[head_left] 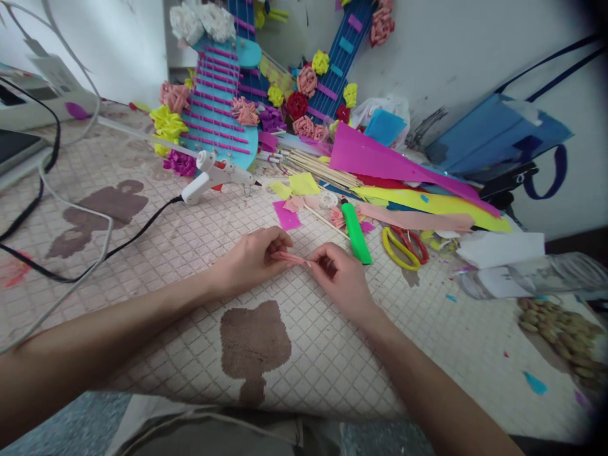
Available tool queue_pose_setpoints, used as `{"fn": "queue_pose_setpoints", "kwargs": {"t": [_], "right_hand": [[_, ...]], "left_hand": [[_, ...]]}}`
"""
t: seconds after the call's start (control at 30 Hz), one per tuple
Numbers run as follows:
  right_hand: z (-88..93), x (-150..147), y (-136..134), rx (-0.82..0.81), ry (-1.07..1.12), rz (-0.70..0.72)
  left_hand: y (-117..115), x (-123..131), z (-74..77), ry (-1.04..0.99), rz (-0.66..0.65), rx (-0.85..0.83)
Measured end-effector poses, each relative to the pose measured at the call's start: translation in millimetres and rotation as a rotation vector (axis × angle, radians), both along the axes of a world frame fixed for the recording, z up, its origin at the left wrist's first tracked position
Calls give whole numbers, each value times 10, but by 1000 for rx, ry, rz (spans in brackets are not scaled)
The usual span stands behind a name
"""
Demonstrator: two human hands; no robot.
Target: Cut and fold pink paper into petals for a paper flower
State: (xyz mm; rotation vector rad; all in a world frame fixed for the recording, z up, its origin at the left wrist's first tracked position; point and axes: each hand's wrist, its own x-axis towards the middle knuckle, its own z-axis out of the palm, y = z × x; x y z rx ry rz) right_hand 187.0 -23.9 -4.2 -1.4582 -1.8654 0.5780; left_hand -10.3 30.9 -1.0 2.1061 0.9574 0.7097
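Note:
My left hand (254,256) and my right hand (339,278) rest on a quilted cream cloth (304,354) and pinch the two ends of a thin pink paper strip (292,257) between them. The fingers of both hands are closed on it. Just beyond the hands lie small pink and yellow paper scraps (291,201), a green marker-like tube (356,233) and yellow-handled scissors (403,247).
A white hot glue gun (211,176) with a black cord lies at the back left. Behind it stand blue paper guitars (223,120) decked with paper flowers. Coloured paper sheets (403,177), wooden skewers (318,170), a blue bag (498,133) and a plastic bottle (536,278) fill the right.

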Motion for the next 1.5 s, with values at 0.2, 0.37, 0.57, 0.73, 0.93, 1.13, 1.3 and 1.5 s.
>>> {"fn": "queue_pose_setpoints", "kwargs": {"t": [0.2, 0.37, 0.57, 0.73, 0.93, 1.13, 1.3, 1.5], "right_hand": [[13, -42, -18, 29, 11, 7], [6, -68, -8, -20, 72, 59], [26, -72, -2, -9, 70, 59], [59, -24, -4, -14, 99, 41], [65, 12, -4, -114, 202, 49], [0, -27, 22, -213, 362, 31], [-11, -47, 40, -159, 289, 12], [12, -47, 41, -156, 284, -11]], "left_hand": [[-23, 61, -1, 20, 12, 12], [-50, 67, 13, -19, 12, -5], [-82, 74, 25, -56, 23, -6], [-42, 43, 37, -81, 52, -109], [33, 3, 67, -63, 74, -185], [27, 11, 68, -65, 59, -202], [7, 27, 75, -80, 46, -201], [39, 1, 78, -95, 59, -219]]}}
